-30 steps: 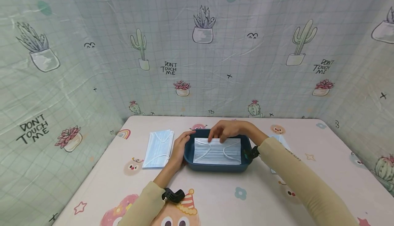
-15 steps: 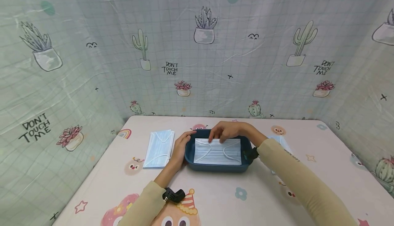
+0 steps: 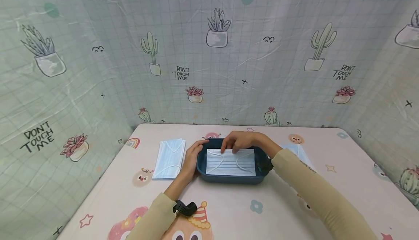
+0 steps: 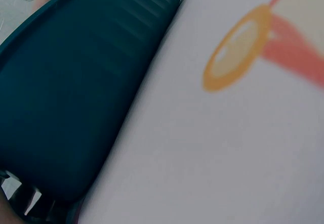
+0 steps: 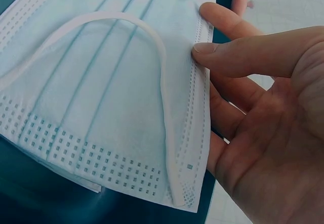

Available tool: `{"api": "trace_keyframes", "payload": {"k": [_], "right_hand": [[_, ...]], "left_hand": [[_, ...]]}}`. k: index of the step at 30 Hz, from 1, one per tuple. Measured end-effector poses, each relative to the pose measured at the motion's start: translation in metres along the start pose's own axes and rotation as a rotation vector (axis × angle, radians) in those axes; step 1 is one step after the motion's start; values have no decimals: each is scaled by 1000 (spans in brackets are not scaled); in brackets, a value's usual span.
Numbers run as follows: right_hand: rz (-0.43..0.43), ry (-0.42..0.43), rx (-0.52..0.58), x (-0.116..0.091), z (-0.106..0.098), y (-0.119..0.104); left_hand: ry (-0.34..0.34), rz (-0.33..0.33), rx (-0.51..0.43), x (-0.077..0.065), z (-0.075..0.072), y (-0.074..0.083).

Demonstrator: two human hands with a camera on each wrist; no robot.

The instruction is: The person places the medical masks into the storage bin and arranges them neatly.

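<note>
In the head view a dark blue-green bin [image 3: 233, 179] stands mid-table with a stack of pale blue face masks [image 3: 230, 163] inside. White ear loops show on the top mask. My left hand [image 3: 189, 158] holds the bin's left end, its fingers bending round the far corner; part of that grip is hidden. From the far side, my right hand [image 3: 240, 140] pinches the stack's far edge. Close up, the right thumb presses the top of the masks [image 5: 116, 87] while other fingers lie beyond the edge. The left wrist view shows mostly the bin's outer wall [image 4: 76, 87].
Another stack of masks [image 3: 169, 159] lies on the table left of the bin. More pale blue masks [image 3: 299, 152] lie to the right, partly covered by my right sleeve [image 3: 314, 189]. A patterned cloth [image 3: 242, 69] hangs behind the printed tabletop [image 3: 229, 211].
My right hand and the masks under it have shifted slightly left and nearer within the bin. The left hand and the bin stay where they were.
</note>
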State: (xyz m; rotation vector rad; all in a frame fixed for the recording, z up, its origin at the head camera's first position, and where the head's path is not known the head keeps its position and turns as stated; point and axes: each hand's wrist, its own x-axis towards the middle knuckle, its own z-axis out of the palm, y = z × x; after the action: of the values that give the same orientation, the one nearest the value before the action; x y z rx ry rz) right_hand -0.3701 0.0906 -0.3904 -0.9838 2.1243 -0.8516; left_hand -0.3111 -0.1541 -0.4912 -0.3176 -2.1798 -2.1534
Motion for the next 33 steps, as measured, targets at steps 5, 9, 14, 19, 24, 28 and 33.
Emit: {"api": "trace_keyframes", "payload": {"k": [5,9,14,19,24,28,33], "right_hand": [[-3,0,-14,1,0,0],[-16,-1,-17,1,1,-1],[-6,1,-18,0,2,-4],[15,8,-25,-1,3,-3],[33,18,-29,1,4,1],[43,21,-37,2,5,4],[51,22,-58,4,5,6]], "left_hand": [[5,-8,5,0,0,0],[10,-11,1,0,0,2],[8,-12,-10,0,1,2],[2,-12,-9,0,1,1],[-6,-14,-2,0,0,0],[-3,-17,1,0,1,1],[-2,-13,-4,0,1,1]]}}
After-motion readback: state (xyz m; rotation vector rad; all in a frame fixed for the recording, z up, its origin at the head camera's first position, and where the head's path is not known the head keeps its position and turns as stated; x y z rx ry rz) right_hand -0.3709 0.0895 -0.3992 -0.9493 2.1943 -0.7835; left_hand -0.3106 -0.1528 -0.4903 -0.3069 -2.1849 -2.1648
